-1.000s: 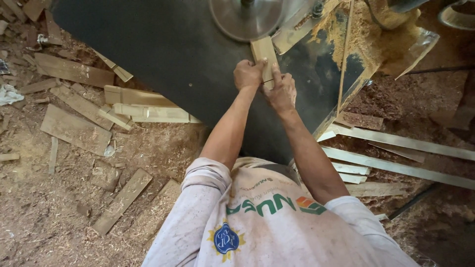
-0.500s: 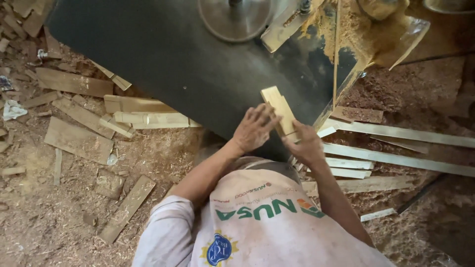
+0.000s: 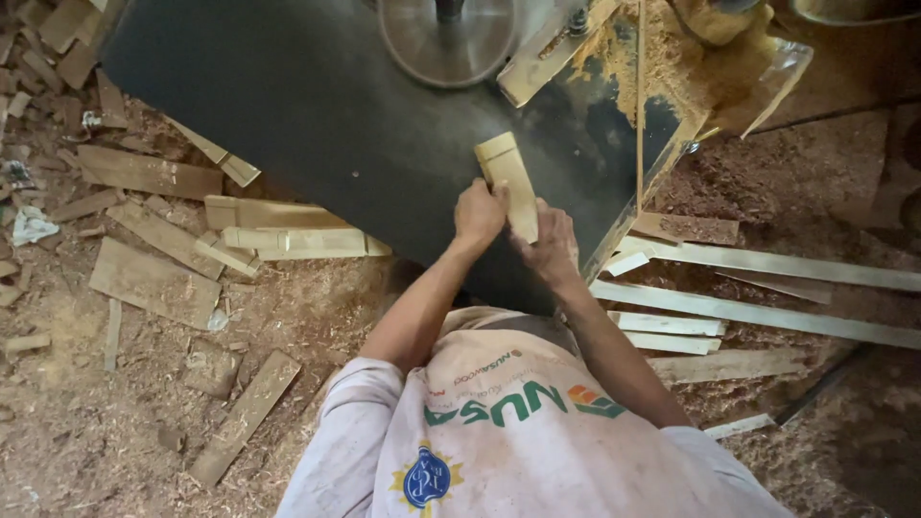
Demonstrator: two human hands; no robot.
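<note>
Hands (image 3: 513, 230) grip block (image 3: 508, 173) mid-table (image 3: 317, 105).

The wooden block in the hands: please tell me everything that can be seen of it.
The wooden block is a short, pale yellowish piece of cut wood, oblong, with flat faces. It lies on the dark table, its long side pointing toward the round metal disc, which it does not touch. The left hand and right hand grip its near end.
</note>
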